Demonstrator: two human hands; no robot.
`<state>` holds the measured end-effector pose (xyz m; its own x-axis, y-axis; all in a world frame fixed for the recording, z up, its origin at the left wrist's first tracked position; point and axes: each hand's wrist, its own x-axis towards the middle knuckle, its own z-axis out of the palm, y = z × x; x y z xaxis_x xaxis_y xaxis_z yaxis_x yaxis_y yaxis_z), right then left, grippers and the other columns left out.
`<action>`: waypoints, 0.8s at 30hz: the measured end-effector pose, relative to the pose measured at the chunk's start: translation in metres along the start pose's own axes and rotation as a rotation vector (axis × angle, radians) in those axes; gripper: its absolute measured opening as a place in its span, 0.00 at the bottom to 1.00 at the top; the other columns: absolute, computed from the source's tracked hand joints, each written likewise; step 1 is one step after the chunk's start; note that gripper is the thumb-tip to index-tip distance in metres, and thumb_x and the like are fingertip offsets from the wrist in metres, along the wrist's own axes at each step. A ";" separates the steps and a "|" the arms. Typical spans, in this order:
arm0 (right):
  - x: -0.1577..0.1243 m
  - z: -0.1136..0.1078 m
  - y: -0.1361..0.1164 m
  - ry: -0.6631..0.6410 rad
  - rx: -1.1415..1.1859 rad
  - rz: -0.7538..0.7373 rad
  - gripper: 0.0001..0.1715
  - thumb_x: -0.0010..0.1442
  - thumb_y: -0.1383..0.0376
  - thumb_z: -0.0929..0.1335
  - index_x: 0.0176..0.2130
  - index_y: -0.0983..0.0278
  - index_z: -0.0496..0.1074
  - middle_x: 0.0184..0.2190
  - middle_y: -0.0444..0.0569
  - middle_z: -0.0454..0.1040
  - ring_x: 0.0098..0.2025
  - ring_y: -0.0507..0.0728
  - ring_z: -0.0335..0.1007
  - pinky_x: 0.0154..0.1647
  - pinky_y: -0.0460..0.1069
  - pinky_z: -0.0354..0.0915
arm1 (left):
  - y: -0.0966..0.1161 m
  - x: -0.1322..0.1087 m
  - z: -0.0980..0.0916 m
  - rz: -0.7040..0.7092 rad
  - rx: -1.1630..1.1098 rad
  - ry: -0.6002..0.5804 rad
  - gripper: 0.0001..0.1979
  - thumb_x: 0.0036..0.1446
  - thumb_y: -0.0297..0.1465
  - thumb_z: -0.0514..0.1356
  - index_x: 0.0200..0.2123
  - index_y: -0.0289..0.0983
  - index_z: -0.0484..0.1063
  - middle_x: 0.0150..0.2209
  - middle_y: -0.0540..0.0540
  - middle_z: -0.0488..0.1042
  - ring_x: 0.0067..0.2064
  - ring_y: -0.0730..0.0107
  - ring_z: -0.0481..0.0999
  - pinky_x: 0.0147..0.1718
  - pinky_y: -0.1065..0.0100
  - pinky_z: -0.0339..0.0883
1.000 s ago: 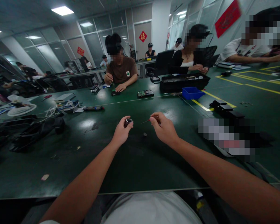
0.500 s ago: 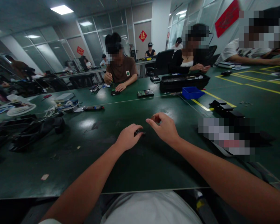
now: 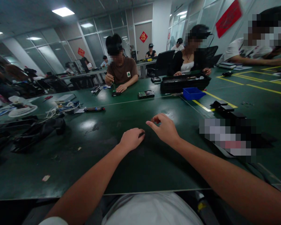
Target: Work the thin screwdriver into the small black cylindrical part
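Observation:
My left hand [image 3: 132,138] is low over the green table [image 3: 121,175], its fingers closed round a small black part [image 3: 141,134] that shows at the fingertips. To its right, my right hand [image 3: 165,128] is held a little higher, with thumb and index finger curled toward each other. A tiny copper-coloured piece [image 3: 153,120] shows at the fingertips of my right hand; its shape is too small to tell. The two hands are apart.
A blue tray [image 3: 193,93] and a long black casing [image 3: 184,82] lie at the back right. A circuit-board device [image 3: 146,94] is ahead, a screwdriver-like tool [image 3: 94,109] at left. Black parts [image 3: 227,111] lie right. A person [image 3: 123,70] works opposite.
My left hand has turned and lowered slightly, its fingers closing further round the black part. My right hand has barely moved. The person at the back right has lowered their hands to the black casing.

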<state>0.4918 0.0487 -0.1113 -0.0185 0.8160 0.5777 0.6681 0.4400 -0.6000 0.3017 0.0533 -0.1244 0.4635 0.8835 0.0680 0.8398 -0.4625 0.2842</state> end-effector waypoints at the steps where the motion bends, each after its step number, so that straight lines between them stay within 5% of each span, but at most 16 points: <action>1: 0.000 0.000 0.000 -0.001 0.001 0.004 0.14 0.60 0.55 0.72 0.31 0.61 0.68 0.31 0.48 0.71 0.34 0.57 0.67 0.35 0.52 0.63 | -0.003 0.000 -0.002 -0.019 -0.079 0.021 0.16 0.64 0.38 0.53 0.49 0.43 0.76 0.45 0.44 0.78 0.46 0.59 0.76 0.43 0.62 0.70; 7: 0.000 -0.001 0.001 -0.025 0.011 0.011 0.14 0.61 0.54 0.70 0.32 0.61 0.68 0.32 0.48 0.71 0.34 0.57 0.68 0.35 0.52 0.62 | -0.030 -0.001 -0.024 -0.289 -0.795 0.204 0.13 0.59 0.35 0.57 0.44 0.37 0.76 0.38 0.44 0.78 0.26 0.72 0.71 0.26 0.69 0.63; 11: 0.000 -0.004 -0.002 -0.056 0.035 0.018 0.13 0.63 0.55 0.68 0.33 0.60 0.68 0.32 0.48 0.71 0.35 0.57 0.68 0.35 0.52 0.62 | -0.053 -0.010 -0.049 -0.390 -1.168 0.364 0.15 0.57 0.32 0.57 0.46 0.35 0.74 0.36 0.45 0.73 0.26 0.76 0.67 0.19 0.74 0.51; 15: 0.000 -0.005 -0.003 -0.081 0.036 0.031 0.13 0.64 0.55 0.67 0.33 0.60 0.68 0.32 0.49 0.71 0.34 0.58 0.68 0.34 0.53 0.62 | -0.081 -0.030 -0.072 -0.534 -1.422 0.540 0.08 0.59 0.34 0.56 0.37 0.34 0.69 0.30 0.49 0.67 0.23 0.77 0.64 0.17 0.75 0.50; 24: 0.000 0.000 0.001 -0.061 0.051 0.018 0.13 0.64 0.55 0.67 0.33 0.61 0.68 0.32 0.48 0.71 0.35 0.57 0.68 0.35 0.53 0.62 | -0.148 -0.103 -0.120 -0.782 -1.288 0.902 0.08 0.61 0.24 0.52 0.37 0.35 0.71 0.25 0.53 0.68 0.23 0.78 0.67 0.20 0.77 0.61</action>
<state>0.4928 0.0491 -0.1125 -0.0534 0.8447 0.5325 0.6304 0.4421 -0.6381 0.0953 0.0400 -0.0585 -0.5660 0.8174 -0.1070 -0.1763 0.0068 0.9843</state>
